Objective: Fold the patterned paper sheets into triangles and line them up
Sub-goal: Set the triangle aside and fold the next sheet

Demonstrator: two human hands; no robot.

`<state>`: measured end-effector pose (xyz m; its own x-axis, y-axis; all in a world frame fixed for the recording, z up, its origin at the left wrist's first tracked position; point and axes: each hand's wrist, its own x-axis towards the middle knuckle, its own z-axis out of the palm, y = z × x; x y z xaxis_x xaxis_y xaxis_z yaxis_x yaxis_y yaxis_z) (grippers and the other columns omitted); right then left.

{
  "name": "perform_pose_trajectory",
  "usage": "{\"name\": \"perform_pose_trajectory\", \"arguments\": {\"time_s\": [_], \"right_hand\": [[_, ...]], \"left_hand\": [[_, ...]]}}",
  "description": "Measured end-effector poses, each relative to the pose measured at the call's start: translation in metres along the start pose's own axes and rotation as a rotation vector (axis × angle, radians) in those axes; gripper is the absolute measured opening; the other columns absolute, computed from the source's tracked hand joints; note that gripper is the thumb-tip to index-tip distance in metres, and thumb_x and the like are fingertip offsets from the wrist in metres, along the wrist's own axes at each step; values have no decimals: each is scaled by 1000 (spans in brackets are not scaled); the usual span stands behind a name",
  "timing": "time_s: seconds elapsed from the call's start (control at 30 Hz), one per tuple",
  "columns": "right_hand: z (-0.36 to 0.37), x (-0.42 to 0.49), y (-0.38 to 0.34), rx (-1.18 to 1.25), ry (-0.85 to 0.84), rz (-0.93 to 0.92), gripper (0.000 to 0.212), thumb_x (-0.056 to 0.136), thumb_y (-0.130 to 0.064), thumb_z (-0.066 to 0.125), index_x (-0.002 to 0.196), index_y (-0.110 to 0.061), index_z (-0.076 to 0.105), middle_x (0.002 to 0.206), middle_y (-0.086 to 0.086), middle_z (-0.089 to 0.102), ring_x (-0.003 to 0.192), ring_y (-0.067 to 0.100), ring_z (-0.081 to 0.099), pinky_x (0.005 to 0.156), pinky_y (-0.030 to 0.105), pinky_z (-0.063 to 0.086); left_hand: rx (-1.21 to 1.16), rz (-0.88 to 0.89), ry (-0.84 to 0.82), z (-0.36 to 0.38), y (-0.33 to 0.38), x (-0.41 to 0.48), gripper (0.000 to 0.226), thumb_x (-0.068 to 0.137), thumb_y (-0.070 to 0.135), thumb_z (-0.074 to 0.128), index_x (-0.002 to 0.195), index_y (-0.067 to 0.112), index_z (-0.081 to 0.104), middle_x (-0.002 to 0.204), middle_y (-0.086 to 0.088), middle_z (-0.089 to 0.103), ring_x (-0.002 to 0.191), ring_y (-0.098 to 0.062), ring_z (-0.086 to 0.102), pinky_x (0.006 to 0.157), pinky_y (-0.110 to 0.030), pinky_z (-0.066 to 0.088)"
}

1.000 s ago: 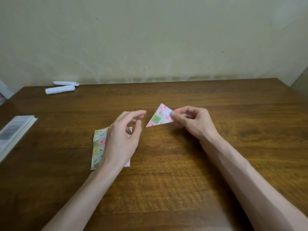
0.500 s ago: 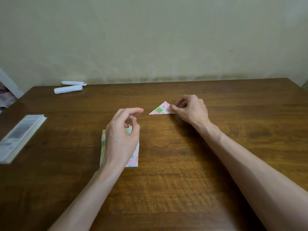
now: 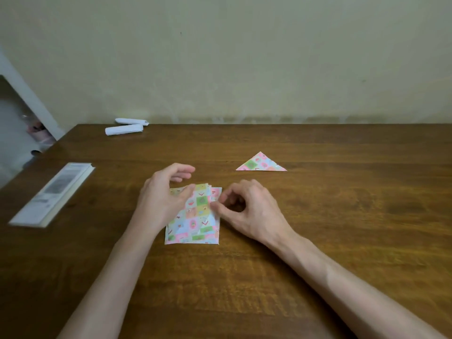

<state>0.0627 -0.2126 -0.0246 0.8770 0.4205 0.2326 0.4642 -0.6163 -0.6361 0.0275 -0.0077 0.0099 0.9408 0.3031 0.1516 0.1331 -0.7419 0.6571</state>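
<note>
DESK: While both forearms reach in over the table's (image 3: pixel 318 253) near edge, what do the hands have?

PHOTOGRAPHER: The stack of patterned sheets (image 3: pixel 195 226), lying flat near the table's middle. The left hand (image 3: pixel 162 199) rests its thumb on the stack's far left part, fingers loose and holding nothing. The right hand (image 3: pixel 247 211) curls at the stack's right edge, thumb and forefinger seemingly pinching that edge.

DESK: How will it handle?

PHOTOGRAPHER: Thin, light, limp paper, I'd judge. The sheets would likely slide on one another, so lift one by an edge or corner while the other hand pins the rest.

DESK: And beyond?

PHOTOGRAPHER: One folded triangle (image 3: pixel 260 163) lies flat farther back on the right, well apart from both hands. There's a booklet (image 3: pixel 52 194) at the left edge and white paper rolls (image 3: pixel 124 129) at the far left corner.
</note>
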Motion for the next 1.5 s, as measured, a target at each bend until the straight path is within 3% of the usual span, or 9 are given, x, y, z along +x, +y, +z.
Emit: {"name": "perform_pose_trajectory", "arguments": {"time_s": [0.3, 0.53, 0.7, 0.9, 1.1, 1.27, 1.33, 1.4, 1.5], "right_hand": [[16, 9, -29, -93, -24, 131, 60, 66, -88, 68, 62, -28, 64, 78, -13, 58, 93, 15, 48, 86, 34, 44], [17, 14, -29, 73, -92, 234, 39, 74, -63, 82, 62, -28, 71, 66, -14, 67, 95, 17, 60, 92, 37, 49], [-5, 17, -30, 421, -206, 380, 35, 75, -49, 89, 76, -16, 78, 72, -6, 73, 73, 5, 68, 74, 26, 53], [-42, 9, -17, 753, -251, 426, 16, 87, -24, 84, 98, -13, 81, 96, 3, 81, 96, 17, 77, 97, 35, 57], [-83, -18, 21, 849, -59, 472, 13, 88, -14, 81, 101, -10, 79, 104, 14, 79, 108, 32, 74, 106, 50, 54], [-107, -43, 45, 757, 196, 314, 10, 90, -20, 80, 100, -18, 80, 104, 14, 78, 105, 33, 74, 96, 62, 56], [-111, -51, 49, 621, 260, 176, 7, 90, -20, 80, 97, -19, 81, 98, 8, 79, 96, 28, 75, 87, 53, 60], [-111, -57, 52, 441, 287, 39, 5, 89, -17, 81, 93, -20, 80, 90, 1, 78, 80, 13, 69, 74, 33, 56], [-107, -62, 56, 281, 320, -87, 15, 85, -10, 83, 92, -22, 79, 90, -9, 76, 87, 11, 69, 77, 24, 50]], "left_hand": [[-50, -27, 3, 1, -8, 3, 46, 84, 22, 85, 125, 31, 68, 117, 13, 69, 105, -4, 64, 90, -33, 56], [-118, -23, 103, 1, -8, 7, 38, 93, 17, 76, 128, 27, 67, 121, 10, 68, 105, -2, 64, 81, -21, 55], [-164, -6, 165, -1, -6, 6, 34, 97, 15, 69, 128, 29, 66, 121, 13, 66, 108, -2, 64, 83, -20, 53], [-235, 79, 115, 2, 5, 0, 28, 97, 20, 69, 122, 32, 68, 109, 22, 68, 104, 6, 64, 87, -30, 58], [-259, 211, -36, 19, 27, -12, 42, 95, 34, 69, 136, 34, 60, 121, 20, 67, 112, 3, 62, 90, -26, 54], [-281, 353, -123, 40, 40, -25, 61, 89, 33, 76, 145, 38, 51, 127, 22, 64, 118, -2, 61, 91, -30, 53], [-270, 410, -102, 47, 42, -30, 72, 87, 30, 80, 149, 39, 45, 135, 23, 58, 123, -4, 57, 92, -22, 50], [-227, 484, -73, 52, 43, -34, 82, 85, 26, 83, 154, 38, 39, 142, 19, 51, 127, -7, 54, 93, -15, 46], [-162, 577, -41, 55, 43, -38, 91, 84, 27, 84, 158, 39, 32, 150, 15, 40, 133, -9, 50, 102, -26, 49]]}}
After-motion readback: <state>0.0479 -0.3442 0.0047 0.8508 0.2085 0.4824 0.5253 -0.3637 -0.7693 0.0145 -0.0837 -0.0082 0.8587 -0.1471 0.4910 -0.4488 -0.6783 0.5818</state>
